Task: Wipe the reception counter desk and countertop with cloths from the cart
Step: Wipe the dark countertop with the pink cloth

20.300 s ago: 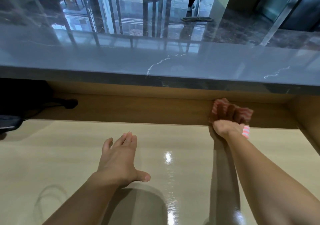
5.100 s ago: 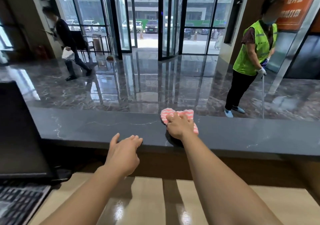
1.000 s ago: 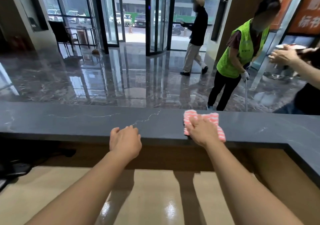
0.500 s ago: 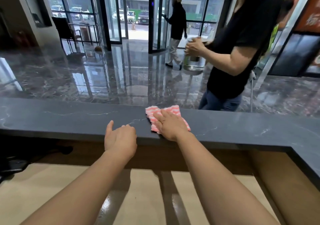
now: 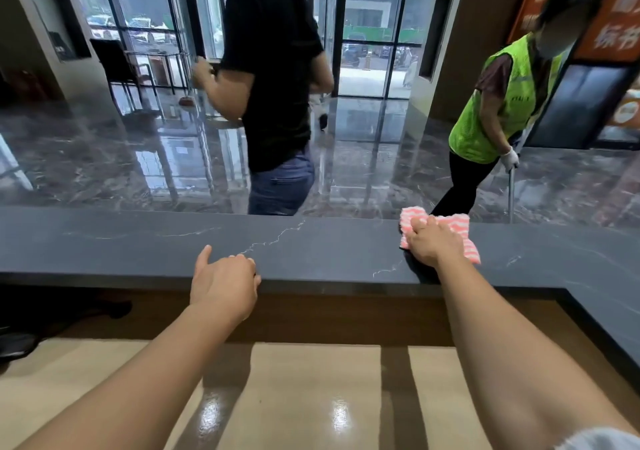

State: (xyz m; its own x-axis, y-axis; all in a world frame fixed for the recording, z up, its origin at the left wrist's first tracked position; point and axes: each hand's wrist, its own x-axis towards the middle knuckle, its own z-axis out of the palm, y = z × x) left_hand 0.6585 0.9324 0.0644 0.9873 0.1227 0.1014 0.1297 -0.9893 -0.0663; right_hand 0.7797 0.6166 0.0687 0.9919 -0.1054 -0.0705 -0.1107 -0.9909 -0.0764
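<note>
A pink-and-white striped cloth (image 5: 457, 228) lies flat on the dark grey stone countertop (image 5: 138, 242), right of centre. My right hand (image 5: 431, 243) presses down on the cloth with its fingers spread over it. My left hand (image 5: 223, 281) rests on the countertop's near edge, fingers curled over the lip, holding nothing. Below the countertop lies the glossy beige desk surface (image 5: 298, 397), with both my forearms stretched above it.
The countertop turns a corner at the right (image 5: 609, 311). Beyond it, a person in a black shirt (image 5: 273, 86) walks past close to the counter. A person in a green vest (image 5: 495, 110) holds a mop pole. Dark equipment (image 5: 20, 321) sits at the desk's left.
My right hand has slid the cloth to the right along the countertop. The person in black has walked to the left. My left hand stays on the edge.
</note>
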